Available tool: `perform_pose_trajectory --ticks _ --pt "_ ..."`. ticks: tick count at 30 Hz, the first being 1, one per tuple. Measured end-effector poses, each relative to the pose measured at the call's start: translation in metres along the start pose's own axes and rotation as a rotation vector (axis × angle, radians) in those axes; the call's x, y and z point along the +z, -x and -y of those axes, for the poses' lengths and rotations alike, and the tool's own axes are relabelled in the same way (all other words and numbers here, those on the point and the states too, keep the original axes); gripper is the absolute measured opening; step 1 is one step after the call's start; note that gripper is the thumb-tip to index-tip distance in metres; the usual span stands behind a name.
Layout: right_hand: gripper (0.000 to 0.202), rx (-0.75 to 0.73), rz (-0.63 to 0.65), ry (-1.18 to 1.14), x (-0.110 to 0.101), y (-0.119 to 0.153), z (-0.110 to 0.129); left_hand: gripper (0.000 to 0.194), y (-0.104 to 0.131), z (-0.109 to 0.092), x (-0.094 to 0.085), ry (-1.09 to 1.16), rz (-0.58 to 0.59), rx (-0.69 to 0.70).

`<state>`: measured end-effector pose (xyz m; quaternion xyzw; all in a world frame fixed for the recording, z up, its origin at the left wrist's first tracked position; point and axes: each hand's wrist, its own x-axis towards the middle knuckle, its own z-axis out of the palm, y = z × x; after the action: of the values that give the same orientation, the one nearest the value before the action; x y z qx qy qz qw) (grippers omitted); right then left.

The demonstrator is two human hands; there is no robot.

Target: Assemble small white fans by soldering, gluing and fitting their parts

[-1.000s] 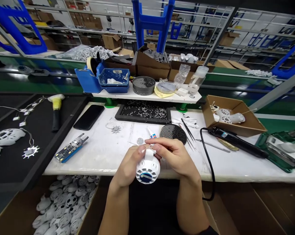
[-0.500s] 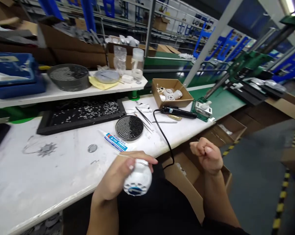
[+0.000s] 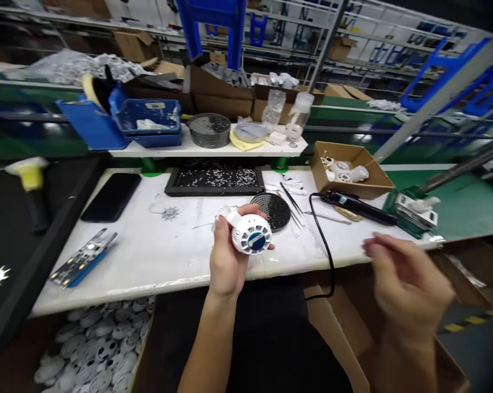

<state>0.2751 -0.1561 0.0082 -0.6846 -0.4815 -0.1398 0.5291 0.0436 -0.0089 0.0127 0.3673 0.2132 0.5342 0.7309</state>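
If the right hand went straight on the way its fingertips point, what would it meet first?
Probably the black cable across the white table; the right hand is blurred and its height unclear, so it might pass above.

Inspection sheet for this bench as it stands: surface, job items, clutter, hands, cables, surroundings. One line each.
Surface: white bench top, items spread across it.
Job items: white housing with a slotted face and blue centre, raised above the bench.
Clutter: phone, circuit board, round dish with black bits, tweezers.
Hands: left hand grips the housing; right hand is apart from it, blurred, contents unclear.
Cables: black cord from the black tool, hanging over the front edge.
Surroundings: loaded shelf behind; carton at the right rear; pile of white parts below, left.
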Motion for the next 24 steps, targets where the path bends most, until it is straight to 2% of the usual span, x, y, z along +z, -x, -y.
perform_pose_trajectory --ticks 1,2,4,6,8,11,16,20,24 --pt "0.022 -0.118 0.099 -0.1 0.023 -0.002 0.022 0.065 0.003 0.0 -0.001 -0.028 -0.032 0.023" --pt "0.026 -0.199 0.231 -0.2 0.044 -0.002 0.042 0.064 0.006 -0.001 -0.002 -0.068 -0.07 0.061" --pt "0.038 -0.213 0.41 -0.365 0.081 0.002 0.074 0.061 0.011 -0.002 -0.006 -0.194 -0.156 0.187" --pt "0.045 -0.173 0.478 -0.478 0.106 0.009 0.095 0.059 0.015 -0.005 -0.013 -0.374 -0.245 0.382" --pt "0.047 -0.142 0.485 -0.545 0.12 0.016 0.104 0.061 0.017 -0.007 -0.021 -0.578 -0.308 0.575" --pt "0.042 -0.096 0.495 -0.599 0.13 0.022 0.105 0.065 0.015 -0.005 -0.034 -0.805 -0.301 0.723" --pt "0.02 0.103 0.572 -0.637 0.134 0.018 0.095 0.066 0.005 0.005 -0.048 -0.93 -0.187 0.817" --pt "0.009 0.178 0.655 -0.665 0.137 0.011 0.09 0.064 0.001 0.007 -0.05 -0.96 -0.135 0.792" --pt "0.011 0.189 0.727 -0.706 0.137 0.005 0.093 0.065 -0.001 0.002 -0.044 -0.877 -0.15 0.689"
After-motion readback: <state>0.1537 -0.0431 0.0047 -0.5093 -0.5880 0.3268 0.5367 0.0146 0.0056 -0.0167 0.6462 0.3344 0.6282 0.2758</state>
